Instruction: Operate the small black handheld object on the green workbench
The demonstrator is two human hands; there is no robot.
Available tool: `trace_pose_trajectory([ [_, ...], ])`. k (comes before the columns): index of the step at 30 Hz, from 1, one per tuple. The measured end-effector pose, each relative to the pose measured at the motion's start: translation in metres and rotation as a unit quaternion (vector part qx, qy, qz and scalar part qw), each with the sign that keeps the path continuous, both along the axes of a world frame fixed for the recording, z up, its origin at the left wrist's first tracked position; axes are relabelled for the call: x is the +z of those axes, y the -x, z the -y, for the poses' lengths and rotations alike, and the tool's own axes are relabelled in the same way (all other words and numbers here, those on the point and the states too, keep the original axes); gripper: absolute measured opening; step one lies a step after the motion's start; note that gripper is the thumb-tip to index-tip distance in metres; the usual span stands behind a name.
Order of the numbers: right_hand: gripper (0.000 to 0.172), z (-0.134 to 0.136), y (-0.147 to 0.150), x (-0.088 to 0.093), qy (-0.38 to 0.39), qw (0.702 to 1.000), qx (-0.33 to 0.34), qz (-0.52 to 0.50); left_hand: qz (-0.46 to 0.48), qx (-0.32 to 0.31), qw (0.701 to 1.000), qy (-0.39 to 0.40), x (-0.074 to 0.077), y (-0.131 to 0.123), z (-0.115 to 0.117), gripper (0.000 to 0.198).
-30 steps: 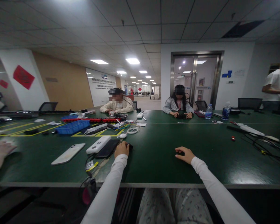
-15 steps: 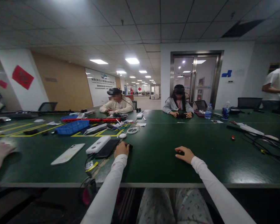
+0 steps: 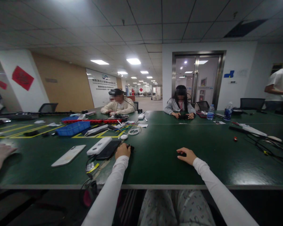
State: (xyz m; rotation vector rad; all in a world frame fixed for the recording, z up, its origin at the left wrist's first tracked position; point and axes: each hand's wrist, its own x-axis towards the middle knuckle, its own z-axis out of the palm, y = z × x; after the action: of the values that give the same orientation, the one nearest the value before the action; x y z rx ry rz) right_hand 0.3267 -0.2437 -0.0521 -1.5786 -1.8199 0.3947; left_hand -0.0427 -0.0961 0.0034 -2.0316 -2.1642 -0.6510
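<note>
My left hand rests on the green table with its fingers curled round a small black object. Only the object's right end shows past the fingers, so its kind is unclear. Just left of that hand lie a dark phone-like slab and a white power bank. My right hand lies on the table further right, fingers loosely bent and thumb apart from them. The gap between thumb and fingers is dark, and no held thing can be made out there.
A white phone, a blue tray and tangled cables lie to the left. Black cables, a small red item and bottles are on the right. Two people sit opposite; another person's hand is at far left.
My hands and the things on the table look unmoved. The seated people opposite have shifted their heads slightly.
</note>
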Motion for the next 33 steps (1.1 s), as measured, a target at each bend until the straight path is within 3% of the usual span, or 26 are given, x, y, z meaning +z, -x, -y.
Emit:
trace_pose_trajectory([
  [16,0.039,-0.001,0.0,-0.001,-0.006,1.0,-0.003,0.001,-0.005,-0.016,0.999,-0.036,-0.011,0.004,-0.014,0.022],
  [33,0.039,0.003,0.001,0.005,0.023,1.0,-0.006,-0.004,0.022,-0.004,0.999,-0.025,-0.003,0.003,-0.005,0.02],
])
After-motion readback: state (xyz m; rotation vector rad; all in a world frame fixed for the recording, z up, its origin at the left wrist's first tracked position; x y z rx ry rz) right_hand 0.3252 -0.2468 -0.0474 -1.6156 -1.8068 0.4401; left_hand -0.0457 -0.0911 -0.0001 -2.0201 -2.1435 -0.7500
